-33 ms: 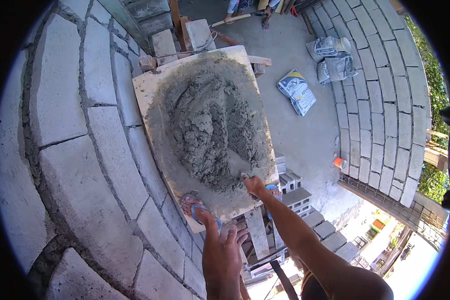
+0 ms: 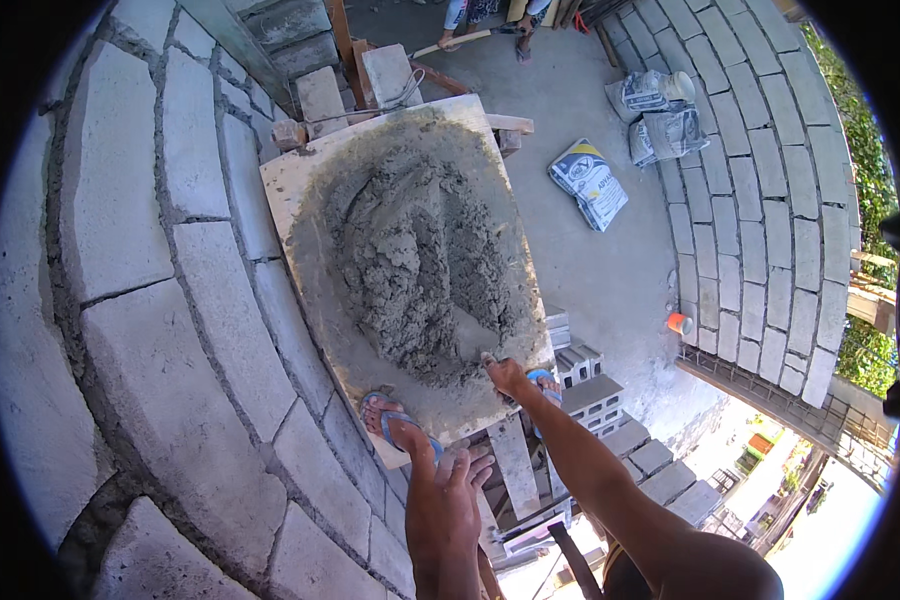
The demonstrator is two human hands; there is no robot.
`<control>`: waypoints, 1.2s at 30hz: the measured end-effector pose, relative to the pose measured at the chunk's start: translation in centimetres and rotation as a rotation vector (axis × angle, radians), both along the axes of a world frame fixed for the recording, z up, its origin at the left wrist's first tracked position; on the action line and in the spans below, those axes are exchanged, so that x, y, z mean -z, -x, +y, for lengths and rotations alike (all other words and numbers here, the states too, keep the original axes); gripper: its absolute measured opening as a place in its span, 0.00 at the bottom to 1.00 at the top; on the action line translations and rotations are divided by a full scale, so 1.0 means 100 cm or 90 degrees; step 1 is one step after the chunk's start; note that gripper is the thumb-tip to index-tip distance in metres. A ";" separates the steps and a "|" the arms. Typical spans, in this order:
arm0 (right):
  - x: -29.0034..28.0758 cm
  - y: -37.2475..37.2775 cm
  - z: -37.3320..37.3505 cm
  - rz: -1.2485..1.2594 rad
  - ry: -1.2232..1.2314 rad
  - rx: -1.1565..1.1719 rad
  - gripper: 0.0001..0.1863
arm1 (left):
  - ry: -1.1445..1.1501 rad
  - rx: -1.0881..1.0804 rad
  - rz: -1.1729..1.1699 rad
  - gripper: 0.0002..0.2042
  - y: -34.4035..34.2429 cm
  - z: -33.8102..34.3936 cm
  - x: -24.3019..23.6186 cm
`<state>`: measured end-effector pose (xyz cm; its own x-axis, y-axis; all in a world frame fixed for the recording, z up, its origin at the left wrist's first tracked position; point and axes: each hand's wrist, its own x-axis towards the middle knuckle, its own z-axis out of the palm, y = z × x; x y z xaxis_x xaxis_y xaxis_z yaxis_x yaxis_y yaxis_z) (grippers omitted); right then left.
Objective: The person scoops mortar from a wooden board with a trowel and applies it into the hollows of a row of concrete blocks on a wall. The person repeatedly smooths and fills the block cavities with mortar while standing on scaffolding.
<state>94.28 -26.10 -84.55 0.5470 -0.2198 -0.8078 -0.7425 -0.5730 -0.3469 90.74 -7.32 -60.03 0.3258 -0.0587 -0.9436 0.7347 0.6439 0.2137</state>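
Observation:
A heap of wet grey mortar (image 2: 400, 260) lies on a wooden board (image 2: 288, 190). My right hand (image 2: 508, 375) is closed round the handle of a trowel (image 2: 473, 335), at the near right side of the heap. The blade rests in the mortar, partly covered and hard to tell from it. Holding nothing, my left hand (image 2: 457, 500) hangs short of the board's near edge with its fingers apart. My left foot, in a blue flip-flop (image 2: 402, 418), stands on the board's near left corner. The other flip-flop (image 2: 543, 380) shows beside my right forearm, partly hidden.
A block wall (image 2: 225, 320) rises close on my left, with another (image 2: 760, 210) at the far right. Hollow blocks (image 2: 595, 395) are stacked beyond my right arm. Bags (image 2: 588, 185) lie on the floor near an orange container (image 2: 679, 324). A person (image 2: 470, 15) holds a long-handled tool at the back.
The whole view has shifted very slightly. My hands, the trowel and the mortar show no clear movement.

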 end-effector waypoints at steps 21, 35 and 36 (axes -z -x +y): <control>0.009 0.133 -0.064 -0.062 0.194 0.050 0.26 | 0.001 0.138 0.037 0.24 0.013 -0.065 0.013; -0.002 0.047 0.022 -0.336 0.248 0.036 0.28 | -0.001 0.041 0.012 0.19 0.033 -0.061 0.028; -0.006 0.039 0.023 -0.375 0.279 0.006 0.27 | -0.010 0.049 0.019 0.18 0.032 -0.062 0.027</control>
<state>90.35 -23.81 -83.92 0.8593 -0.4628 -0.2177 -0.5101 -0.7448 -0.4303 87.54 -13.52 -62.77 0.2927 -0.0671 -0.9539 0.7880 0.5820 0.2008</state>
